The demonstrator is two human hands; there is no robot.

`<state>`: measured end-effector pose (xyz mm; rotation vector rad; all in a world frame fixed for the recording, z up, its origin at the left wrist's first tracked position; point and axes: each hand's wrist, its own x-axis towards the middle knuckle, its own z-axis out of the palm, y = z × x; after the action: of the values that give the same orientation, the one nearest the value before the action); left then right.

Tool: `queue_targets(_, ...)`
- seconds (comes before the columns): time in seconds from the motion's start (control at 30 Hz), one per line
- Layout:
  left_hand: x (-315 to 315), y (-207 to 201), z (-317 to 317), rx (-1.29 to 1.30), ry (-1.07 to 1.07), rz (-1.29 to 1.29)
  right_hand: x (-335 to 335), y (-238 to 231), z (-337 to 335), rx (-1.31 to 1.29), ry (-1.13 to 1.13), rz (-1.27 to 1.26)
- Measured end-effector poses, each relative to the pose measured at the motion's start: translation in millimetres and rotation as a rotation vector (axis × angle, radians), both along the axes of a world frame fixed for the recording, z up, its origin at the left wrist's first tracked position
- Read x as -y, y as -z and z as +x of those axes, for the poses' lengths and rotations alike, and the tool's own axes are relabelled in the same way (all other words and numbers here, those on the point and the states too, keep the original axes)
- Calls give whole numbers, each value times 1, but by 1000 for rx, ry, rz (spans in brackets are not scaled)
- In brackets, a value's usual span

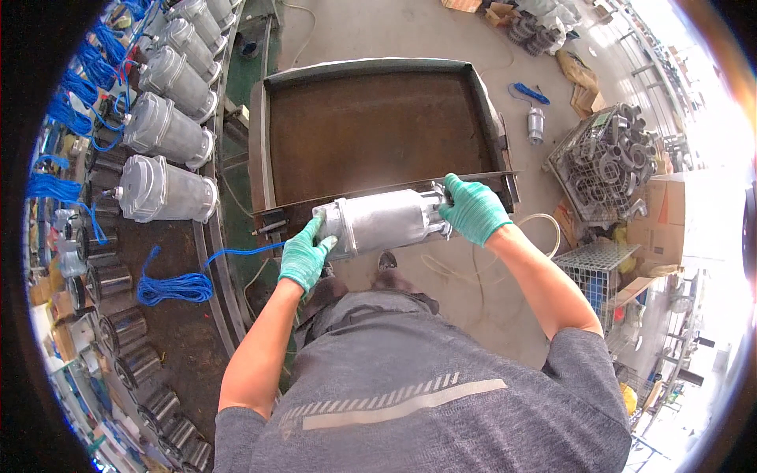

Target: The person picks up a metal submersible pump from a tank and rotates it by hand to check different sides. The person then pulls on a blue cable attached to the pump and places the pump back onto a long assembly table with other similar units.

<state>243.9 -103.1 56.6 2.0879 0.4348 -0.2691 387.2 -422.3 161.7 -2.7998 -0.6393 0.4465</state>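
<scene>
I hold a silver, roughly cylindrical submersible pump lengthwise between my two hands, at the near edge of a metal tray. My left hand, in a green glove, is closed round the pump's left end. At the opposite end my green-gloved right hand grips the narrower part with its posts; the fingers' far side is hidden. From the left end a blue cable runs left to a bundled coil lying on the bench. The brown-bottomed tray lies just beyond the pump.
Larger silver pump bodies stand in a row at left, with blue cable coils beside them. Dark metal cylinders lie lower left. At right are a wire cage of metal castings, a cardboard box and a small pump on the floor.
</scene>
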Motion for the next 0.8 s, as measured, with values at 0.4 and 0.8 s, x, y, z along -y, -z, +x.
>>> queue_targets(0.4,3,-8,0,0,27,63,2,13,-4,77,-1,53)
queue_targets(0.8,2,2,-6,12,-11,16,43,-4,-5,-247,146,484)
